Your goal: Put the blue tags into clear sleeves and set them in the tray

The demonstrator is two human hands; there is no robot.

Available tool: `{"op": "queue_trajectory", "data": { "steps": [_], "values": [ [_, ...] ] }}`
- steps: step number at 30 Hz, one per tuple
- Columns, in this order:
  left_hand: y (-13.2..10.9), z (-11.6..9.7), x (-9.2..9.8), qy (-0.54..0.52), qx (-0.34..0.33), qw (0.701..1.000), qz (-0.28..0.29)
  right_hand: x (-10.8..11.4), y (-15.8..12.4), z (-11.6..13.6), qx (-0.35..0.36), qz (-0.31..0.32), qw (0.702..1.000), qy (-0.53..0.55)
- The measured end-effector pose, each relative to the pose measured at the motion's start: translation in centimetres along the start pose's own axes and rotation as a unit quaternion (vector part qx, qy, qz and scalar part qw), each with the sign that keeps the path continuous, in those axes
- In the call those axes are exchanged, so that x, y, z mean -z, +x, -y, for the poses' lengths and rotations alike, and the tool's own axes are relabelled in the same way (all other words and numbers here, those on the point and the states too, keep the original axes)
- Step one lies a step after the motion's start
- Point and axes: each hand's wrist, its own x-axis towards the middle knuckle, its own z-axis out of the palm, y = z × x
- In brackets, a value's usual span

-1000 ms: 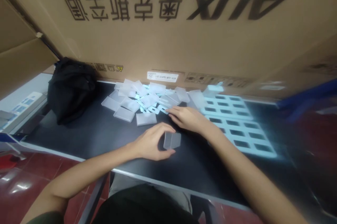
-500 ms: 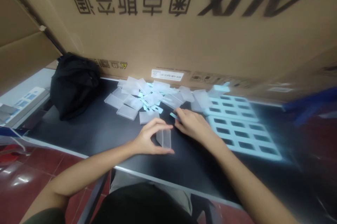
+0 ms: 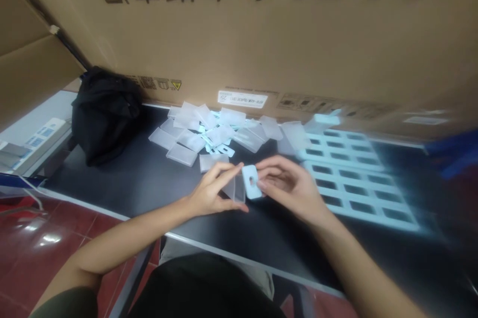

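Thumb and fingers of my left hand are closed around the edges of a clear plastic case, its open side facing right. My right hand pinches a small light-blue plate with a hole in its middle. The plate stands upright right beside the case's opening; whether they touch I cannot tell. Beyond both hands lies a pile of frosted plastic cases, with light-blue pieces of similar make among them.
Light-blue trays with rectangular openings lie on the black table at the right. A black bag sits at the left. A large cardboard box stands along the back, and a white box is at far left.
My right hand has come back from the pile's front edge, bringing the light-blue plate upright beside the case. The left hand keeps its hold. The view has shifted slightly.
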Motion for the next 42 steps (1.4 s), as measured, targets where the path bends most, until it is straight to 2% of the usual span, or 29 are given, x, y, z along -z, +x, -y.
{"op": "queue_trajectory", "data": {
  "steps": [5, 11, 15, 19, 22, 24, 26, 29, 32, 36, 42],
  "values": [
    [-0.1, 0.0, 0.1, 0.003, 0.016, 1.000, 0.014, -1.3, 0.2, -1.4, -0.027, 0.024, 0.998, 0.050],
    [-0.8, 0.3, 0.1, -0.019, 0.050, 0.997, 0.051, -2.3, 0.0, -1.7, -0.049, 0.036, 0.992, 0.111],
    [-1.1, 0.3, -0.2, -0.043, 0.034, 0.998, 0.037, -3.4, -0.4, -1.8, -0.082, 0.036, 0.988, 0.128],
    [-0.7, 0.1, -0.2, -0.090, 0.011, 0.995, 0.031, -3.3, -0.5, -1.5, -0.093, 0.053, 0.991, 0.082],
    [-0.4, 0.1, -0.2, -0.109, -0.001, 0.994, 0.019, -1.6, 1.0, -1.3, -0.022, 0.026, 0.998, -0.060],
    [-0.5, 0.1, -0.2, -0.109, -0.005, 0.994, 0.018, -0.1, 3.1, -1.6, 0.044, -0.029, 0.972, -0.228],
    [-0.7, 0.0, -0.3, -0.097, -0.007, 0.995, 0.018, 1.4, 5.6, -2.1, 0.079, -0.060, 0.910, -0.403],
    [-1.1, -0.1, -0.4, -0.074, -0.001, 0.997, 0.023, 2.7, 8.6, -3.1, 0.067, -0.017, 0.816, -0.573],
    [-1.5, -0.1, -0.4, -0.069, 0.005, 0.997, 0.025, 3.1, 9.9, -3.5, 0.038, 0.038, 0.757, -0.651],
    [-1.5, -0.1, -0.3, -0.076, 0.017, 0.996, 0.032, 3.2, 10.8, -2.8, 0.008, 0.053, 0.727, -0.685],
    [-1.3, -0.3, -0.1, -0.042, 0.060, 0.993, 0.090, 2.3, 13.5, -2.1, -0.063, 0.104, 0.699, -0.704]
  ]
}}
